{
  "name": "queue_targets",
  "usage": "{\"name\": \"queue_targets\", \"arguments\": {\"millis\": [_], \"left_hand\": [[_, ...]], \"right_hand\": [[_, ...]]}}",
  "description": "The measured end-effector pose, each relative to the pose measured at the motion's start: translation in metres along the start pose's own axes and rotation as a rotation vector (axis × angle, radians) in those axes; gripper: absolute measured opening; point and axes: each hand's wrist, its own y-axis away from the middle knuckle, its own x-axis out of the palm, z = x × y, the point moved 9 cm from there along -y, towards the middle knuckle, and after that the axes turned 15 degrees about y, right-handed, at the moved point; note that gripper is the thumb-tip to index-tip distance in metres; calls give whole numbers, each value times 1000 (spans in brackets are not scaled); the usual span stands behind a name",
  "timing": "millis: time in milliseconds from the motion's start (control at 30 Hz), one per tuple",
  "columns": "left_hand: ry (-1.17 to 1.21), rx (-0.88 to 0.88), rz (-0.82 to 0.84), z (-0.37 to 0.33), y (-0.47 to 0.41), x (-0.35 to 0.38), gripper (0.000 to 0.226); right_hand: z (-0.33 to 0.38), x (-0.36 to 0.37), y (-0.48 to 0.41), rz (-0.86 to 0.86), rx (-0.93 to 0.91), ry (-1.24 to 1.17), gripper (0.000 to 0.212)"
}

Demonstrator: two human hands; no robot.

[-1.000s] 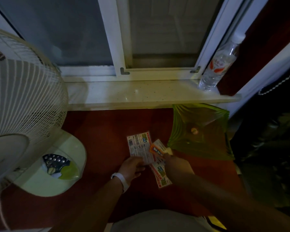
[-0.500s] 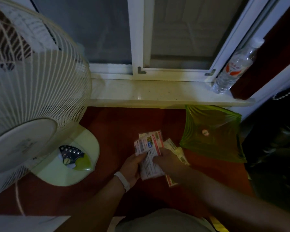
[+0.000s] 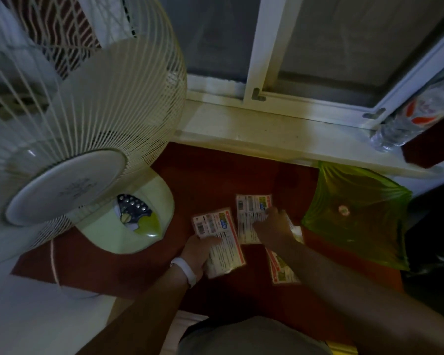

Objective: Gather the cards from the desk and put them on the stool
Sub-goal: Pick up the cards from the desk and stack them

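Cards thin, light, glossy, likely slippery; take by edges. Left hand (image 3: 199, 252) grips stack (image 3: 222, 240). Right hand (image 3: 274, 228), fingers spread flat, presses card (image 3: 250, 213) just right of stack on tabletop (image 3: 215, 175).

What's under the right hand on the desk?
The right hand presses on a printed card lying on the red desk. Another card pokes out beneath the wrist; anything else under the palm is hidden.
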Motion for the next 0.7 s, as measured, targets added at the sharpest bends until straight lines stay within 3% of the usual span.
{"name": "queue_targets", "arguments": {"millis": [267,400,533,700], "left_hand": [[43,18,-24,-6,-4,-5,25],[95,66,-2,-14,-4,-6,28],[123,68,-26,-16,-4,-12,28],[113,6,-95,-11,-6,-20,29]], "right_hand": [[1,10,-26,61,123,291,93],[12,15,-30,29,65,382,100],[5,20,-38,65,73,186,89],[1,13,-34,41,32,-4,32]]}}
